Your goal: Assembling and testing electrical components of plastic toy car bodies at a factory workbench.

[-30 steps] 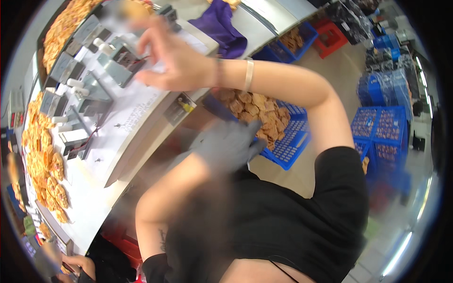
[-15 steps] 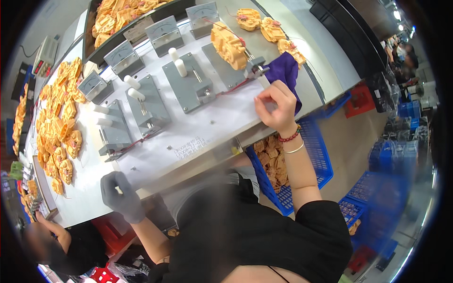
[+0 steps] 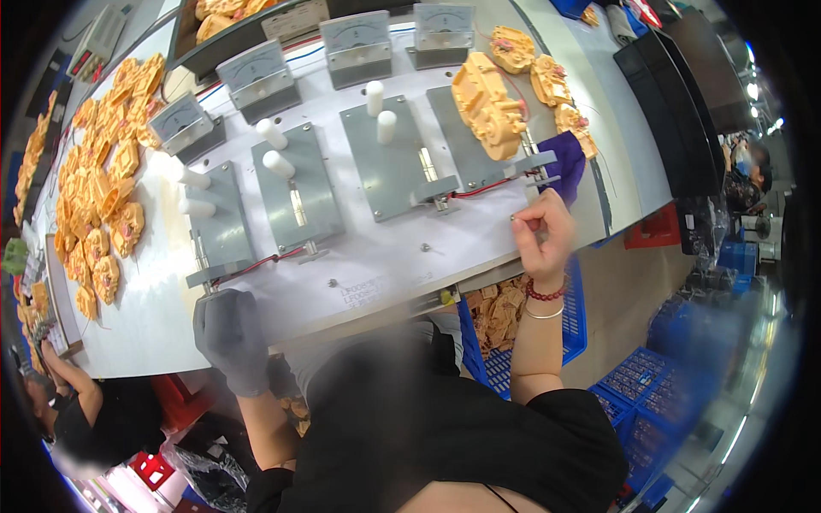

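Note:
My left hand, in a grey glove, is curled at the front end of the leftmost grey fixture plate, by its metal pin. Its fingertips are hidden. My bare right hand is closed in a pinch, just in front of the rightmost grey fixture plate; anything between its fingertips is too small to make out. On that plate an orange-yellow moulded plastic part stands by the metal clamp. A purple cloth lies beside the clamp. Two more fixture plates with white pegs stand between.
Analog meters line the back of the fixtures. Many orange-yellow parts are heaped at left; several more lie at right. A black bin stands behind. Below the table edge is a blue crate of parts. Another person sits at far left.
The view has turned, so the table sits differently. My left hand has come up to the leftmost fixture's front end. My right hand stays pinched near the rightmost clamp.

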Demonstrator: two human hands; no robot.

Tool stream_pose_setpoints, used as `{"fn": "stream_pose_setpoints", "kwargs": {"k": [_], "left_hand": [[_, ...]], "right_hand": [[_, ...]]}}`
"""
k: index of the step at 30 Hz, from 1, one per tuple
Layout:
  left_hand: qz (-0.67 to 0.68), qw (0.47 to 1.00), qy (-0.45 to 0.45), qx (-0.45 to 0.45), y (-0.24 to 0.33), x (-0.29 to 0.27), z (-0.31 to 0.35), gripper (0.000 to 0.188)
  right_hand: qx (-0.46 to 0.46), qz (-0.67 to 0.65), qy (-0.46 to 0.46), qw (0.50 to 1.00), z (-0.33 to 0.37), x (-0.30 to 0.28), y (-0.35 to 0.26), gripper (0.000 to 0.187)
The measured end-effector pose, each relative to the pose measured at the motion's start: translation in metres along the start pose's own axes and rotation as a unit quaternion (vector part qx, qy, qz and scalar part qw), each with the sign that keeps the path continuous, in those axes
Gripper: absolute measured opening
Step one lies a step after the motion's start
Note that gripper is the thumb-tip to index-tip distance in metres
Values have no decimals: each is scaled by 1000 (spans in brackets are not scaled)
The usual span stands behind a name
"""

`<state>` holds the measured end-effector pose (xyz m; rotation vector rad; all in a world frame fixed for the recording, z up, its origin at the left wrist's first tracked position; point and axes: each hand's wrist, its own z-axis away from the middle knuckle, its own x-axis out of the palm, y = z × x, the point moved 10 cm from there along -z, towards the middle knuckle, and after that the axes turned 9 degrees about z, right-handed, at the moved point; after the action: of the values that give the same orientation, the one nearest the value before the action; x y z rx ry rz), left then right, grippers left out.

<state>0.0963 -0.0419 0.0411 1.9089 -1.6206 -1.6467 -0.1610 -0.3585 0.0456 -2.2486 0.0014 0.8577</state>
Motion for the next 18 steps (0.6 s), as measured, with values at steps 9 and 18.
{"fn": "stream_pose_setpoints", "kwargs": {"k": [9, 18], "left_hand": [[-10, 1000, -12, 19, 4, 0, -9, 10], [12, 998, -6, 59, 17, -4, -12, 10]], "right_hand": [[45, -34, -12, 998, 5, 0, 13, 6], [137, 12, -138, 981, 12, -1, 39, 27]]}}
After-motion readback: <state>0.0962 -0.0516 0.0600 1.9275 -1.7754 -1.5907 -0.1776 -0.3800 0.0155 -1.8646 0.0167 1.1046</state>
